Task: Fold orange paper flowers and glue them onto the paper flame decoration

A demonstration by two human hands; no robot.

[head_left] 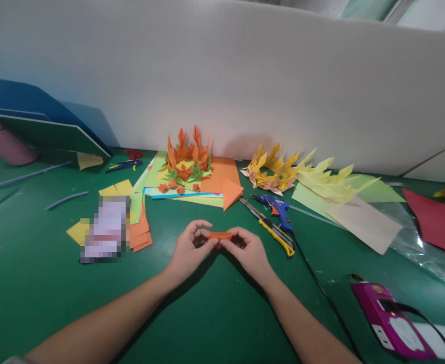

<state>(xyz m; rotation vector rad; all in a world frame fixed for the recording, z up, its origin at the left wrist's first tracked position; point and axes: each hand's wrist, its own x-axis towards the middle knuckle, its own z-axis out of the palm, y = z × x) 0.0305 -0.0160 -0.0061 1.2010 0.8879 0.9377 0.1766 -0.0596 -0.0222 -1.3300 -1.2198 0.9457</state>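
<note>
Orange; clamped, as folded paper [222, 235], between thumbs and fingers of left hand [192, 245] and right hand [250, 248], probably to steady creases; held centrally above table [215, 318], with glue gun [280, 208] near, apparently for reach.

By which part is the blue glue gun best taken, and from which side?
Probably by its handle, with the right hand coming from the near side once it releases the folded orange paper. The handle slants toward the person; the nozzle, best avoided, points left.
</note>
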